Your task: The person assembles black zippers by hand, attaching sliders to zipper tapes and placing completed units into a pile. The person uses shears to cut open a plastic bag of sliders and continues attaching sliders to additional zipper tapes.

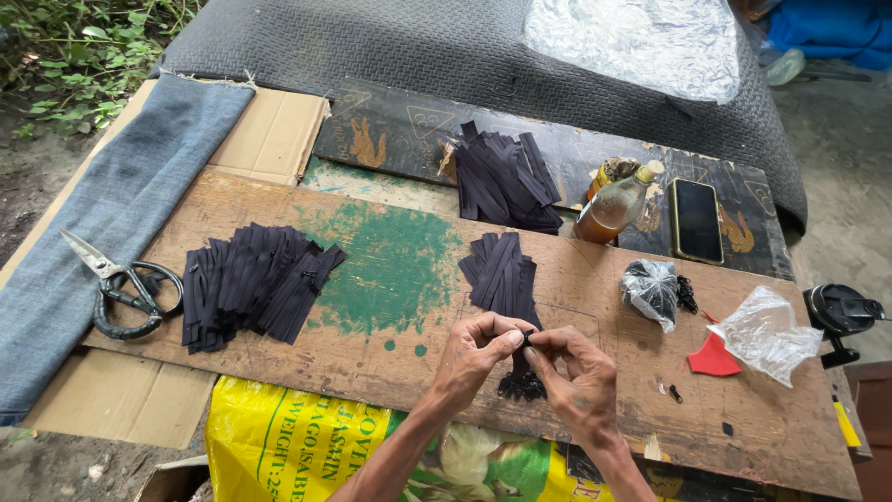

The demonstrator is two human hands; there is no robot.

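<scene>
Your left hand [476,351] and right hand [573,376] meet just above the near edge of the wooden board [390,363], fingertips pressed together on the top end of one black zipper strip [522,376]. Both hands pinch it at the same spot, thumb against forefinger, and the rest of the strip hangs down between your wrists toward the near edge, its lower end frayed.

Just beyond your fingers, a small stack of black strips [502,274] lies around the middle of the board. A wider fan of black strips [253,284] is spread toward the left end. A third heap of strips [506,181] sits past the far edge, on the dark printed panel [390,130].

Toward the right end lie a dark plastic bag [650,290], a red scrap [712,358] and a clear crumpled bag [767,335], all well apart from your hands. A bottle of amber liquid [615,206] lies tilted at the far edge, with a phone [697,220] just beside it on the panel.

Off the left end, scissors [125,284] rest on a folded blue-grey cloth [111,223].
</scene>
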